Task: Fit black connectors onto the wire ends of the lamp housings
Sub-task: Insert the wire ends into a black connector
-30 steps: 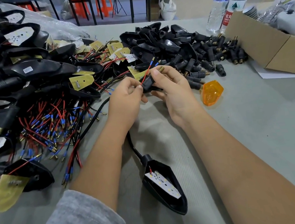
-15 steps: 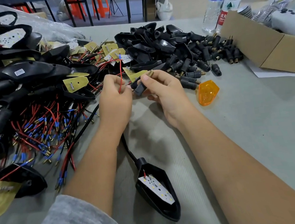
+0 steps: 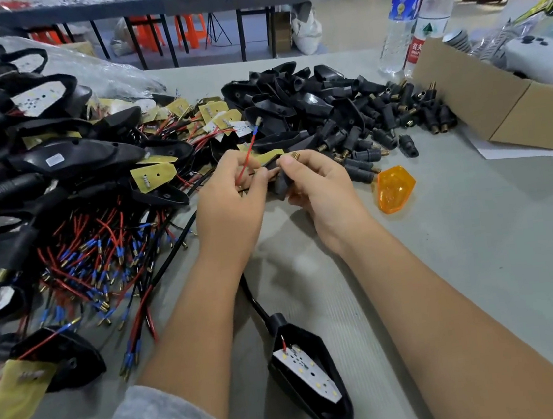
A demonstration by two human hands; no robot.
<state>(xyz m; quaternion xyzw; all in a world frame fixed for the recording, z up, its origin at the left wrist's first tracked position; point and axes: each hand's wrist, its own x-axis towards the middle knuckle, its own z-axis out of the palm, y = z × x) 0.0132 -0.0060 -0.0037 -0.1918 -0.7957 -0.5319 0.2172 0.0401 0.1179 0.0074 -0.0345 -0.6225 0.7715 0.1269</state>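
**Red wire half-fed, connector held mid-air above the counter**

Red wire (image 3: 245, 164) rises from my left hand (image 3: 229, 197), whose fingers pinch it low down. Its blue-sleeved brass tip points up and away from me, leaning slightly right, so the free end's long axis runs near vertical. My right hand (image 3: 317, 184) has its fingers curled round the black connector (image 3: 280, 179), thumb pressed near the brass threaded end. The connector's long axis tilts from lower left to upper right, brass end uppermost. Both sit just above the counter (image 3: 480, 255), near the heap of loose connectors (image 3: 396, 120).

I judge the risk to be at the connector's mouth: the wire is thin and springy, and if it buckles or misses the bore the tip will not seat. I cannot tell how far it is threaded, since my fingers cover the entry.

A second risk is the lamp housing (image 3: 309, 374) near my elbows, joined by its black cable (image 3: 254, 301). A sharp pull on the wire could drag it across the counter or strain the solder on its white board.
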